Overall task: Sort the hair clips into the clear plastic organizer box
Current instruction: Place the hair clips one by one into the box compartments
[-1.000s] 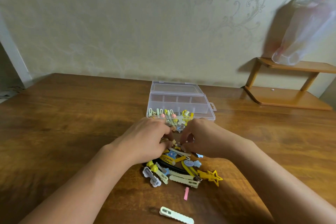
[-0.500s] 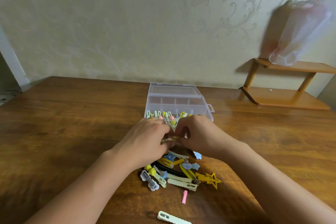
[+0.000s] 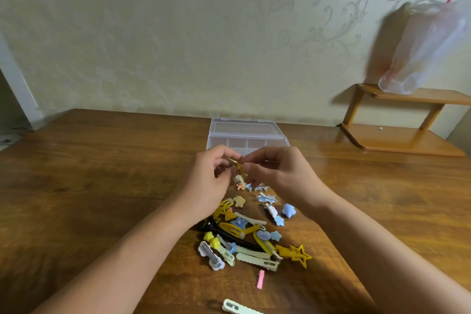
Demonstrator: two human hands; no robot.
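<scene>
The wooden surface (image 3: 89,186) fills the lower half of the frame, with a wooden shelf (image 3: 402,135) at the right edge and a plastic bag (image 3: 423,46) hanging above it in the upper right. The clear organizer box (image 3: 246,135) sits at centre, lid open, just beyond the hands. The left hand (image 3: 206,183) and right hand (image 3: 280,173) meet in front of it, each grip pinched together on a yellow hair clip (image 3: 239,168) raised off the surface. A pile of hair clips (image 3: 252,234) lies below the hands at lower centre, a yellow star clip (image 3: 299,255) at its right. A pink clip (image 3: 260,279) lies just below the pile.
</scene>
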